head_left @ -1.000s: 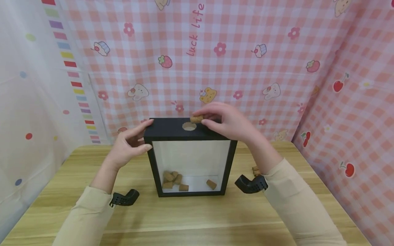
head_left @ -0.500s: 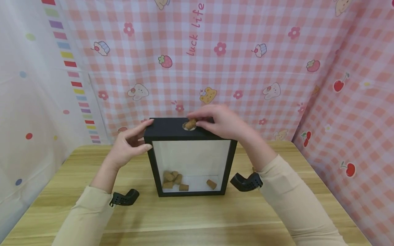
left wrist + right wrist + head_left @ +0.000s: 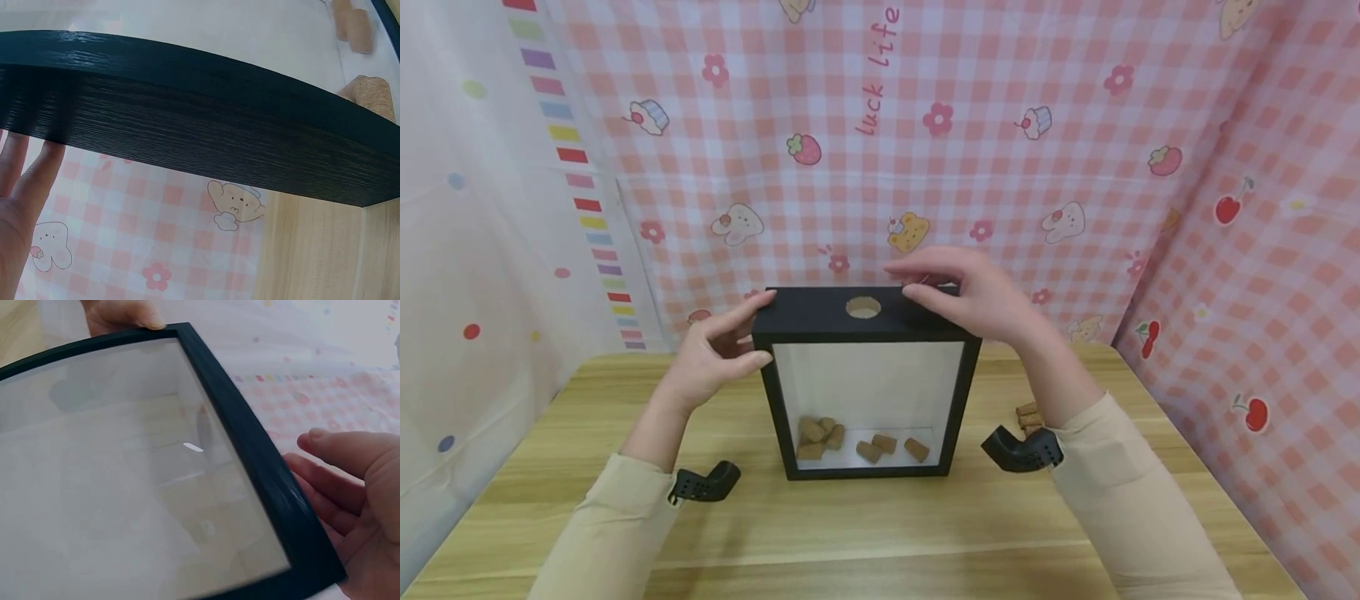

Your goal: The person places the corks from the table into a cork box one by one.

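A black shadow box (image 3: pixel 808 312) with a clear front and a round hole (image 3: pixel 863 307) in its top stands upright on the table. At its upper left corner my left hand (image 3: pixel 707 350) holds the frame, thumb at the front edge and fingertips reaching behind. Over the top's right end hovers my right hand (image 3: pixel 973 292), fingers loosely spread with nothing between them. Inside the box lie several corks: a pile (image 3: pixel 820 437) at the left, a pair (image 3: pixel 876 447) in the middle and a single cork (image 3: pixel 917 450) at the right. The right wrist view shows my right hand (image 3: pixel 356 487) beside the frame.
More corks (image 3: pixel 1027 414) lie on the wooden table (image 3: pixel 880 542) to the right of the box, partly hidden by the right wrist's black camera mount (image 3: pixel 1022 450). A pink checked cloth (image 3: pixel 880 150) hangs behind the table, with another at the right.
My right hand let a cork go into the hole and drew back to the right. Two corks now lie in the box's middle where one lay before. The left hand stays put.
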Tool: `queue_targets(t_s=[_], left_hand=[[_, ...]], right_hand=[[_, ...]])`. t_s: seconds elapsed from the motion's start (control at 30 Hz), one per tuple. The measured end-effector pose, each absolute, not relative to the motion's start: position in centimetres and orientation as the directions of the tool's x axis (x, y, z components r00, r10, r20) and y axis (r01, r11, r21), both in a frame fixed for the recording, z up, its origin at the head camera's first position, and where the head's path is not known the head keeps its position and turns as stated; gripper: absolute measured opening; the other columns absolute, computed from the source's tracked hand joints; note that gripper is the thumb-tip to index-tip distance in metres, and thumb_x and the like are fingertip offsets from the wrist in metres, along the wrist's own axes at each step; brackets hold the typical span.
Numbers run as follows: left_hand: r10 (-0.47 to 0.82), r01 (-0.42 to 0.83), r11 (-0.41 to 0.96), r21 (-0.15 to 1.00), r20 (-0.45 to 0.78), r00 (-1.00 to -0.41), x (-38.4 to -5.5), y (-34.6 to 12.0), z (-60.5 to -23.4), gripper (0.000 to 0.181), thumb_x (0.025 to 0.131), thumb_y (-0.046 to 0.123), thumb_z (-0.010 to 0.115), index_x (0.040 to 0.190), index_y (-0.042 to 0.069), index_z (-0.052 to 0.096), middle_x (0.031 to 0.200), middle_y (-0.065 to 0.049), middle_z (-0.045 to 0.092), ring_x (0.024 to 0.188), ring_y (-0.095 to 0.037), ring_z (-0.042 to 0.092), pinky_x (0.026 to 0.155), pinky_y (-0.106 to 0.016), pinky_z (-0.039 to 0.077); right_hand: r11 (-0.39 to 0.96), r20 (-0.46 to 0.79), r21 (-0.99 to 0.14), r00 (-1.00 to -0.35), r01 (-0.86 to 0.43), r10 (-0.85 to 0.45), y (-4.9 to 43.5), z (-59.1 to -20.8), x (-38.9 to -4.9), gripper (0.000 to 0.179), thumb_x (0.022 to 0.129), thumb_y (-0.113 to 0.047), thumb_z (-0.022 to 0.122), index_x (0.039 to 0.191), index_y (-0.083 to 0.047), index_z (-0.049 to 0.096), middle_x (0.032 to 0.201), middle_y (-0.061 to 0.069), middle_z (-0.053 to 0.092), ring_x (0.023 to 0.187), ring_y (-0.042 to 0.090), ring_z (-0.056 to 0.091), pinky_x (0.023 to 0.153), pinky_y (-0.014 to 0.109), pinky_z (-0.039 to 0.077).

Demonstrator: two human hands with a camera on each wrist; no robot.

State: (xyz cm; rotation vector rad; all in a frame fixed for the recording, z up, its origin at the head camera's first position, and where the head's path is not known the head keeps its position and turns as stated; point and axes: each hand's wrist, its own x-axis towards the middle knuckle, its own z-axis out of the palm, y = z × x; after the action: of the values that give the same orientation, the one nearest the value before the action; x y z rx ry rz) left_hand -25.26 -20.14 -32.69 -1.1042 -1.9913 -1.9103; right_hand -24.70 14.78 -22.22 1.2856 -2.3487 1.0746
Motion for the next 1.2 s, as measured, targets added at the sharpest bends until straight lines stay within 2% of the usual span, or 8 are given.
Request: queue_targets(t_s=[0.17,0.33,0.47,0.83,1.0,1.2], left_hand=[[0.385,0.604,-0.083,0.792,0.585,-0.714,-25.3,-20.1,-32.7,0.069,0.084,-0.019,0.064,0.146,0.004,0.049,0.138,0.002,0.059,0.122,-0.014,0.058,0.091,-0.027,0.051],[0.383,0.606,-0.084,0.791,0.587,-0.713,-25.3,-20.1,-32.7,0.069,0.083,-0.02,0.064,0.146,0.004,0.049,0.137,0.001,0.059,0.122,-0.014,0.058,0.092,-0.027,0.051],[0.383,0.609,-0.098,0.787,0.595,-0.707,-25.3,-20.1,-32.8,0.068,0.083,-0.02,0.064,0.146,0.002,0.049,0.137,0.0,0.059,0.123,-0.015,0.057,0.092,-0.027,0.051],[0.378,0.612,-0.099,0.785,0.598,-0.707,-25.3,-20.1,-32.7,0.069,0.083,-0.021,0.063,0.146,0.002,0.049,0.137,-0.001,0.059,0.122,-0.015,0.058,0.091,-0.027,0.051],[0.381,0.611,-0.103,0.785,0.599,-0.705,-25.3,-20.2,-32.7,0.069,0.083,-0.022,0.063,0.146,0.003,0.049,0.137,0.0,0.059,0.121,-0.015,0.058,0.089,-0.026,0.052],[0.383,0.611,-0.097,0.786,0.596,-0.706,-25.3,-20.1,-32.7,0.069,0.083,-0.021,0.064,0.146,0.003,0.049,0.137,0.0,0.06,0.121,-0.015,0.059,0.089,-0.026,0.052]], right_hand=[[0.279,0.619,-0.478,-0.545,-0.833,-0.566,17.0,-22.7,-23.8,0.035,0.091,0.006,0.067,0.125,-0.001,0.068,0.119,0.01,0.069,0.106,0.022,0.064,0.092,0.028,0.05],[0.249,0.662,-0.485,-0.538,-0.838,-0.522,19.6,-23.6,-22.7,0.038,0.089,0.01,0.066,0.127,0.003,0.065,0.119,0.012,0.069,0.11,0.014,0.063,0.092,0.026,0.049],[0.255,0.674,-0.484,-0.542,-0.837,-0.502,21.8,-24.5,-21.8,0.04,0.089,0.011,0.065,0.129,0.005,0.063,0.12,0.013,0.068,0.108,0.013,0.063,0.093,0.026,0.049],[0.377,0.585,-0.594,-0.703,-0.711,-0.405,26.7,-29.7,-20.1,0.053,0.088,0.012,0.066,0.138,-0.001,0.058,0.125,0.0,0.067,0.111,0.009,0.061,0.095,0.018,0.044],[0.392,0.54,-0.657,-0.765,-0.644,-0.352,28.2,-32.6,-20.0,0.052,0.088,0.011,0.066,0.139,0.0,0.056,0.124,0.004,0.067,0.111,0.009,0.06,0.094,0.017,0.045],[0.359,0.518,-0.703,-0.788,-0.614,-0.334,29.7,-36.1,-20.1,0.051,0.09,0.012,0.063,0.14,0.004,0.053,0.125,0.006,0.066,0.111,0.007,0.061,0.092,0.019,0.046]])
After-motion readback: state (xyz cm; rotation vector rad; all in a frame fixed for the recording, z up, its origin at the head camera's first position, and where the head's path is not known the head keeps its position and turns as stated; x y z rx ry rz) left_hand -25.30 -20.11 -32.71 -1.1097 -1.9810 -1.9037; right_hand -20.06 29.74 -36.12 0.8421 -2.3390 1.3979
